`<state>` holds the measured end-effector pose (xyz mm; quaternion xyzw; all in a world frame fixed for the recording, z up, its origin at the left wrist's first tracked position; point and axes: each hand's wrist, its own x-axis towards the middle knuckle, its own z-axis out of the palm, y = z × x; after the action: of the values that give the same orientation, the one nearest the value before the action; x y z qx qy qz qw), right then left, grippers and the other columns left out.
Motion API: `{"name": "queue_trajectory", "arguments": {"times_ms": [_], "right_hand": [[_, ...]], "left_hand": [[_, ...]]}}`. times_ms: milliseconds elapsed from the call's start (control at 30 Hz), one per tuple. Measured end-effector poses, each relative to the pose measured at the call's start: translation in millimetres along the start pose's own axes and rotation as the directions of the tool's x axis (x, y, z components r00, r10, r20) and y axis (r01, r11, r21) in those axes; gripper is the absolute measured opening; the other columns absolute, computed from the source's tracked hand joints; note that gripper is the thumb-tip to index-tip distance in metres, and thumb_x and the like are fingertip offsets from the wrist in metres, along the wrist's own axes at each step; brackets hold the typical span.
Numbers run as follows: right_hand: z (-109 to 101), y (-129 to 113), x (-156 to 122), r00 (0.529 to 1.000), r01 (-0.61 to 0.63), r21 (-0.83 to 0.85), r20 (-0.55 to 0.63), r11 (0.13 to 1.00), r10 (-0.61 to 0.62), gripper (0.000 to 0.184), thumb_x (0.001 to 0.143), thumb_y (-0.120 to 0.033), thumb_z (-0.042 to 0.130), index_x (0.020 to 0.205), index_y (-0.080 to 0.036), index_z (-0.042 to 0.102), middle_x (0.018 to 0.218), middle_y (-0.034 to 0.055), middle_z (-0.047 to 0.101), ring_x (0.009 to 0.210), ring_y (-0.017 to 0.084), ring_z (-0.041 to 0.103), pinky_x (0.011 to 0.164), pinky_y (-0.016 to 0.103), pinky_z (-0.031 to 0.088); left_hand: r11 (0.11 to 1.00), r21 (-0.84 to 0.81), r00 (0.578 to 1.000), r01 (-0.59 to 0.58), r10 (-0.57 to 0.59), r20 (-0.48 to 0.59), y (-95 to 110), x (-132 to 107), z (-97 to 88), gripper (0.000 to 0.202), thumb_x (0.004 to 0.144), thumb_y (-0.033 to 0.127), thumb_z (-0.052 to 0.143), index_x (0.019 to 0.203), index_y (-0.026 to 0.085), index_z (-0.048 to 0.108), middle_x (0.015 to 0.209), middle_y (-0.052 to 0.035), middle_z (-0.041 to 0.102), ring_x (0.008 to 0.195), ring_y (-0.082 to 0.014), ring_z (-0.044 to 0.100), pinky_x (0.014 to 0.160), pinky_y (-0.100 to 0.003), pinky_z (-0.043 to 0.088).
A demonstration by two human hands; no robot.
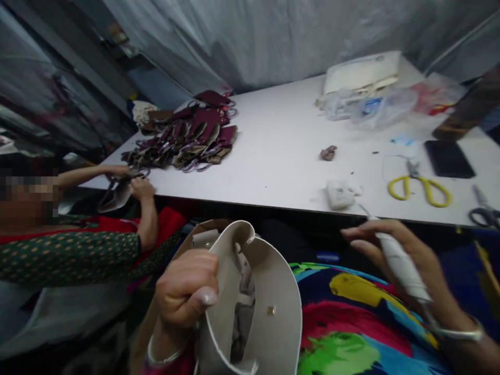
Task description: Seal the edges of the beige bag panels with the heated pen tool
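My left hand (187,286) is closed on the rim of a beige handbag (279,276), whose mouth gapes upward and shows a greyish lining (245,307). A small gold-coloured snap (271,311) sits on the bag's inner wall. Off to the right, my right hand (425,265) holds a thin metal-tipped tool with a white-wrapped handle (402,265), lying across the palm. Its slim tip points toward the table edge, apart from the bag. The tool's exact kind is not clear. Near that tip, a white block (339,195) rests on the table.
Yellow-handled scissors (420,188), a dark phone (449,158) and black scissors (485,212) lie at the table's right. Behind them are plastic bags (385,107) and cream pieces (361,73). Maroon bags (199,130) are piled at left, where a co-worker (74,250) handles another bag.
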<state>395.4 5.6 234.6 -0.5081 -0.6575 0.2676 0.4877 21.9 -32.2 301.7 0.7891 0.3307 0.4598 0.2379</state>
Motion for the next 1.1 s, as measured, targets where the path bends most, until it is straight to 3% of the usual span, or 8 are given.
{"name": "queue_trajectory", "arguments": {"times_ms": [100, 267, 400, 700, 933, 1100], "right_hand": [[20, -15, 10, 0.981, -0.033, 0.144, 0.193, 0.989, 0.005, 0.045, 0.093, -0.054, 0.079, 0.123, -0.027, 0.060, 0.123, 0.0070, 0.071, 0.102, 0.025, 0.072, 0.085, 0.035, 0.058], [39, -29, 24, 0.978, -0.039, 0.048, 0.208, 0.998, 0.028, 0.055, 0.083, -0.030, 0.093, 0.121, -0.024, 0.053, 0.097, -0.0010, 0.068, 0.075, 0.018, 0.063, 0.068, 0.028, 0.047], [39, -25, 31, 0.987, 0.016, -0.037, 0.159, 0.999, -0.009, 0.055, 0.081, -0.024, 0.094, 0.114, -0.022, 0.051, 0.092, -0.0018, 0.065, 0.074, 0.017, 0.060, 0.064, 0.026, 0.039], [35, 1, 37, 0.992, 0.122, -0.096, 0.021, 0.988, -0.121, 0.045, 0.087, -0.014, 0.087, 0.111, -0.022, 0.050, 0.088, -0.0028, 0.059, 0.073, 0.017, 0.058, 0.067, 0.027, 0.040], [29, 23, 36, 0.965, 0.259, 0.013, 0.038, 0.966, -0.259, 0.025, 0.101, -0.021, 0.071, 0.116, -0.021, 0.053, 0.094, 0.0023, 0.065, 0.080, 0.018, 0.063, 0.073, 0.028, 0.046], [31, 23, 33, 0.980, 0.192, 0.090, 0.024, 0.977, -0.195, 0.015, 0.100, -0.022, 0.068, 0.111, -0.021, 0.057, 0.094, 0.0027, 0.066, 0.081, 0.019, 0.062, 0.074, 0.028, 0.046]], "left_hand": [[0.993, -0.091, 0.987, -0.079, 0.090, 0.129, 4, 41, 30.1, 0.039, 0.102, 0.032, 0.054, 0.067, 0.017, 0.056, 0.051, 0.0008, 0.041, 0.046, -0.0133, 0.040, 0.056, -0.033, 0.024], [0.980, -0.158, 0.974, -0.122, 0.149, 0.168, -6, 82, 65.2, 0.034, 0.102, 0.024, 0.053, 0.069, 0.016, 0.056, 0.055, 0.0006, 0.041, 0.049, -0.0130, 0.041, 0.057, -0.033, 0.023], [0.977, -0.170, 0.965, -0.132, 0.166, 0.205, -9, 101, 85.0, 0.036, 0.103, 0.023, 0.052, 0.067, 0.016, 0.054, 0.056, 0.0007, 0.038, 0.051, -0.0127, 0.040, 0.058, -0.032, 0.022], [0.967, -0.188, 0.964, -0.170, 0.204, 0.173, -6, 105, 119.7, 0.035, 0.102, 0.026, 0.051, 0.069, 0.017, 0.056, 0.056, 0.0004, 0.040, 0.049, -0.0136, 0.042, 0.058, -0.033, 0.022], [0.977, -0.186, 0.991, -0.100, 0.114, 0.070, -7, 96, 121.1, 0.038, 0.102, 0.038, 0.051, 0.069, 0.021, 0.059, 0.051, 0.0009, 0.042, 0.045, -0.0167, 0.041, 0.053, -0.035, 0.027], [0.962, -0.235, 0.985, -0.142, 0.162, 0.068, 3, 92, 122.9, 0.035, 0.101, 0.038, 0.051, 0.072, 0.021, 0.061, 0.048, 0.0011, 0.042, 0.042, -0.0165, 0.042, 0.051, -0.036, 0.030]]}}
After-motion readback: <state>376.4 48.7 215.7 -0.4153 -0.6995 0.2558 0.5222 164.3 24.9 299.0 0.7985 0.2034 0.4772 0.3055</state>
